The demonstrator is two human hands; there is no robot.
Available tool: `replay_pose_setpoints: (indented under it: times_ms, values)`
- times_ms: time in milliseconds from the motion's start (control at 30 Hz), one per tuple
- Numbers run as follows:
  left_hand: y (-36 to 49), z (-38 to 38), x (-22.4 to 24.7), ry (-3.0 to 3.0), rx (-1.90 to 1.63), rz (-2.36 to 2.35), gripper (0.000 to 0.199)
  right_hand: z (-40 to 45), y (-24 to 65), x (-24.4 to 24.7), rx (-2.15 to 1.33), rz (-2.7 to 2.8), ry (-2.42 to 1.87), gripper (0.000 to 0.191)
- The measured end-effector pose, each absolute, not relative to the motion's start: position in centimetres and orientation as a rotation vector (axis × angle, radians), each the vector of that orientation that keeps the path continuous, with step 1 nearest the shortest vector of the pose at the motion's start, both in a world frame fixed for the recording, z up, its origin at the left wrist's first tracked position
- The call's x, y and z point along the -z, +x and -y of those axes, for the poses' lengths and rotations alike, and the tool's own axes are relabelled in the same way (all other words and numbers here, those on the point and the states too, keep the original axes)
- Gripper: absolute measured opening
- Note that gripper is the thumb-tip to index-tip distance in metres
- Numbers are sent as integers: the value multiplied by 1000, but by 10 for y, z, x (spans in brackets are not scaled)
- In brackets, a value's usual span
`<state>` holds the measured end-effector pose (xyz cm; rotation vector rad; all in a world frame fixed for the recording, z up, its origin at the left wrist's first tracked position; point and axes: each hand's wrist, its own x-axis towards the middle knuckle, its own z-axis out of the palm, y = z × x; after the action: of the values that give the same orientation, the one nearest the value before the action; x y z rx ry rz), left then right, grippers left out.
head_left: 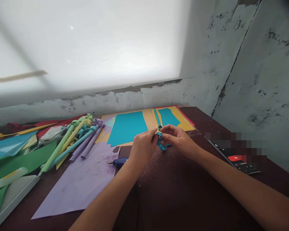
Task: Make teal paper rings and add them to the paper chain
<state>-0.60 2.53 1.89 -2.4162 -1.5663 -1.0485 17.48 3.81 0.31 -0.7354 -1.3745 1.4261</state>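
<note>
Curled blue paper strips (162,147) hang between my two hands over the dark table. My left hand (145,146) is closed around the base of the blue paper piece, its fingertips partly hidden. From the right, my right hand (177,138) pinches at the curls with thumb and fingers. A blue paper tube (156,116) points away from me just beyond the fingers; whether it joins the curls is hard to see. Below my left hand lies a dark blue glue gun (119,162), partly covered by my forearm.
Blue sheets (128,126) and smaller blue pieces (169,117) lie at the back. A lilac sheet (79,186) is at left, beside curled-top paper tubes (62,144) and green paper (26,158). At right sits a remote control (236,158), near the wall (262,89).
</note>
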Motion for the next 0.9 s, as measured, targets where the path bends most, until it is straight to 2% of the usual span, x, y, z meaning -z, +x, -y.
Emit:
replay_pose_setpoints:
  times_ms: [233, 500, 900]
  values:
    - [-7, -24, -21, -2451, 1168, 1475, 17, -37, 175, -3, -1448, 1328, -709, 31]
    - [-8, -25, -17, -2486, 1083, 1409, 24, -37, 173, -3, -1462, 1251, -708, 33]
    - [-4, -22, -25, -2496, 1372, 1544, 18, -39, 175, -3, -1499, 1222, -673, 30]
